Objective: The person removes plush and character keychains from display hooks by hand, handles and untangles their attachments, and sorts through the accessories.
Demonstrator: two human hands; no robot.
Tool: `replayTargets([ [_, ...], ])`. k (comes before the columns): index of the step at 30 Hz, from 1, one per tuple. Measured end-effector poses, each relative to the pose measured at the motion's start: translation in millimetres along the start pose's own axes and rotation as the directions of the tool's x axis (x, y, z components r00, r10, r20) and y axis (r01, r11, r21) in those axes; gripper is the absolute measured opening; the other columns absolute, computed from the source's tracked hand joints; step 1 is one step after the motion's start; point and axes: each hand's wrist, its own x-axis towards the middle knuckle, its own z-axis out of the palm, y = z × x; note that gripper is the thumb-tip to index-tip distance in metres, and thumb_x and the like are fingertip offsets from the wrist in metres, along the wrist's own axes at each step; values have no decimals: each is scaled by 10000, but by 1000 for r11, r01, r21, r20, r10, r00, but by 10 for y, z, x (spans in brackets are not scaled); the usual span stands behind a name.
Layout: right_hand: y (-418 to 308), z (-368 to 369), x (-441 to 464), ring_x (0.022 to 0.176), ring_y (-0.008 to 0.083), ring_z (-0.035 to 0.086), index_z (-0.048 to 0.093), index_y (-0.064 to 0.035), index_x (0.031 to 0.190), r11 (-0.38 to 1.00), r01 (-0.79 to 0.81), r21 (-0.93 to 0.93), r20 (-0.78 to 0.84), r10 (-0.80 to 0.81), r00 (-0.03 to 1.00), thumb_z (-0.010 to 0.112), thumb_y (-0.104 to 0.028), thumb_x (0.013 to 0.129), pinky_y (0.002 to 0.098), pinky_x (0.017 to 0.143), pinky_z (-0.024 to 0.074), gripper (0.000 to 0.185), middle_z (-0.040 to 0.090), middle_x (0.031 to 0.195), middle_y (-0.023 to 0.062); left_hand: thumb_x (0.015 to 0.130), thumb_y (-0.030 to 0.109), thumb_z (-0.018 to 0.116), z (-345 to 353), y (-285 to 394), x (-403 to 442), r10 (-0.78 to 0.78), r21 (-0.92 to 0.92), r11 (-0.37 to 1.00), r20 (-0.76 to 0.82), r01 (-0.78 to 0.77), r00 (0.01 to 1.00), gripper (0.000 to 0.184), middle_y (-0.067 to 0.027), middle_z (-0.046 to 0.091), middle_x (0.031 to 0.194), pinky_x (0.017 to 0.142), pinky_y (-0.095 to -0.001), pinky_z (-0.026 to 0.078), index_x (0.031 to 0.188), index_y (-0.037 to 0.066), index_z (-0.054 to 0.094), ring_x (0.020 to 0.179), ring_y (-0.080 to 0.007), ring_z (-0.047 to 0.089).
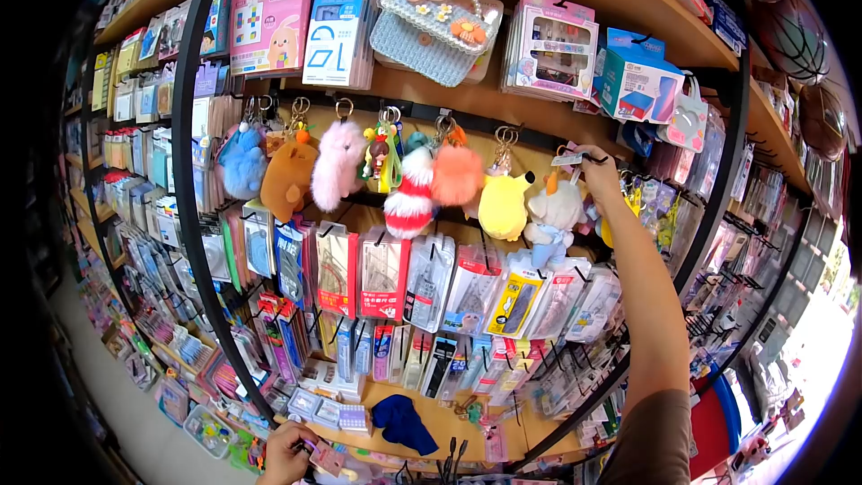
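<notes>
My right hand (pixel 596 172) is raised to the row of hanging plush keychains, its fingers closed at a hook beside a small tag (pixel 567 160). Just below it hangs a grey-white plush (pixel 555 211) with a blue outfit. A yellow plush (pixel 505 207) is to its left, then orange (pixel 456 173), red-and-white (pixel 409 202), pink (pixel 338 162), brown (pixel 288 180) and blue (pixel 242 164) ones. Low in the view, my left hand (pixel 287 451) is closed on a small pink item (pixel 325 458), whose exact kind is unclear.
Packaged rulers and stationery (pixel 384 274) hang on hooks beneath the plushes. A crocheted bag (pixel 431 29) and boxed sets hang above. Dark blue cloth (pixel 404 424) lies on the lower wooden shelf (pixel 543 431). Black uprights (pixel 190 126) frame the rack; many hooks stick out.
</notes>
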Motion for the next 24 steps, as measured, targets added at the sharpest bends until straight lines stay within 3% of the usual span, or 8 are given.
replayTargets([
  [7,119,21,153,899,179,592,573,-10,924,998,39,54,4,-39,999,402,63,854,261,784,480,198,606,1021,112,532,-107,588,-3,47,-5,-56,-21,998,24,56,998,192,-86,588,711,616,-293,448,667,29,582,682,-218,581],
  [11,130,7,127,900,187,590,566,-2,907,998,27,56,-5,-27,1000,405,54,856,250,766,477,178,609,1024,104,539,-111,581,10,75,7,-10,-15,1000,10,10,1000,190,-87,589,713,616,-293,449,671,27,581,686,-218,583],
  [14,123,-117,124,781,132,571,579,-6,924,1000,-1,-26,87,3,996,446,42,847,225,632,446,162,603,930,54,540,-114,573,20,76,13,5,-10,1000,14,-5,1000,192,-91,590,713,618,-296,450,672,25,580,688,-222,584],
  [17,-1,-201,79,787,128,563,589,-4,959,994,57,-94,165,-41,985,467,43,822,234,644,448,190,603,935,58,539,-116,567,4,82,15,14,-1,1000,24,-14,1000,192,-94,590,711,622,-298,452,671,24,580,685,-225,584],
  [18,-149,-154,-32,765,111,550,589,-12,1002,999,8,-37,136,-3,991,479,40,795,232,646,443,241,592,874,51,539,-117,565,11,89,11,12,-3,1000,21,-12,1000,193,-95,590,710,622,-298,453,670,24,579,684,-226,584],
  [21,-239,-189,-121,741,108,546,585,-20,1032,993,-38,-108,58,45,997,501,12,780,231,648,440,268,573,811,42,537,-120,566,13,55,-19,21,3,1000,7,-22,1000,195,-94,589,707,620,-295,453,669,23,579,679,-224,583],
  [22,-268,-213,-154,700,101,537,578,-26,1047,966,-14,-258,35,23,999,521,-22,774,221,631,432,279,551,749,24,537,-121,568,11,43,-37,26,7,1000,2,-26,1000,195,-93,589,706,619,-293,453,669,22,579,677,-222,583],
  [24,-325,-202,-233,700,100,541,575,-20,1051,958,3,-287,32,6,999,542,-63,793,216,622,427,263,567,759,26,534,-120,575,2,59,-56,5,3,1000,-4,-5,1000,196,-90,589,707,616,-291,452,668,23,579,676,-219,583],
])
